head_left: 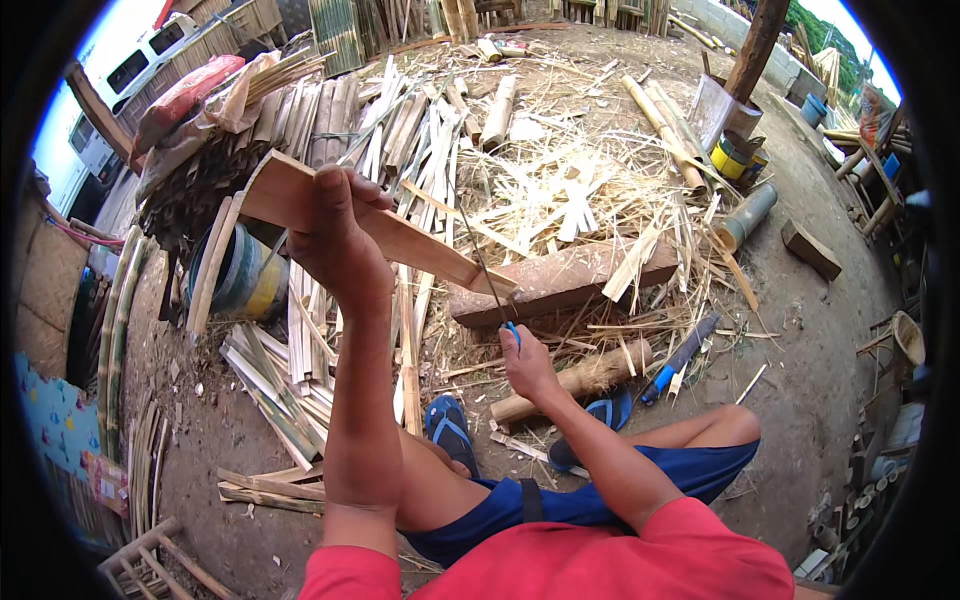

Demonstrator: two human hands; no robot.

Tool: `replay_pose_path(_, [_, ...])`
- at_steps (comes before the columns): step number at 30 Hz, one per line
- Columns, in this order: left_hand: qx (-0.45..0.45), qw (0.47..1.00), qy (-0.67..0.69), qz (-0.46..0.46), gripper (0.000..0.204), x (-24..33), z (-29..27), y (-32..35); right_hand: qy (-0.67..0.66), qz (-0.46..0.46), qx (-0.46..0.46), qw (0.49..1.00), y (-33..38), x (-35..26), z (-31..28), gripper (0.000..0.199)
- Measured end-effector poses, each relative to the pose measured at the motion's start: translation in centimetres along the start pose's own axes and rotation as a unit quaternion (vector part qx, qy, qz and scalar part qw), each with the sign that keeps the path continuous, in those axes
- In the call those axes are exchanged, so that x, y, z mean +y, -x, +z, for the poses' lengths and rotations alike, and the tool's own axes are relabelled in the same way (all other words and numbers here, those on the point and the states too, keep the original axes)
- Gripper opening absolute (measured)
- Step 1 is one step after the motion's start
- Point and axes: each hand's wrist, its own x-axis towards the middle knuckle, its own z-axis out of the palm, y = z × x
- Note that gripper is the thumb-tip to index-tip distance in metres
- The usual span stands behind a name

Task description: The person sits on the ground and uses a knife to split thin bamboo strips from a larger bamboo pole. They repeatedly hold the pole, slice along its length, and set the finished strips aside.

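Observation:
My left hand [338,235] is raised and closed around a wide split bamboo slat [410,240], pale on the side facing me. The slat slopes down to the right, its lower end at a thick wooden block [560,285] on the ground. My right hand [527,362] grips the blue handle of a long, thin-looking knife [487,270]. Its dark blade points up and away, crossing the slat near the lower end. Whether the edge has entered the bamboo I cannot tell.
Shavings [560,190] and split bamboo strips [400,120] litter the ground ahead. A short log [590,378] and a dark tool with a blue handle [680,358] lie near my feet. A bucket [240,275] stands left, a bamboo tube [747,215] lies right.

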Motion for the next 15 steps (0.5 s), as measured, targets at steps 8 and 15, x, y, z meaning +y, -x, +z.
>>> replay_pose_path(8, [0.020, 1.000, -0.001, 0.001, 0.041, -0.8, -0.7, -1.0, 0.023, -0.002, -0.009, 1.000, 0.3, 7.8, 2.2, 0.041])
replay_pose_path(15, [-0.084, 0.994, 0.055, -0.035, 0.038, -1.0, -2.0, -1.4, 0.061, 0.330, -0.050, 0.941, -2.0, 14.0, 0.7, 0.057])
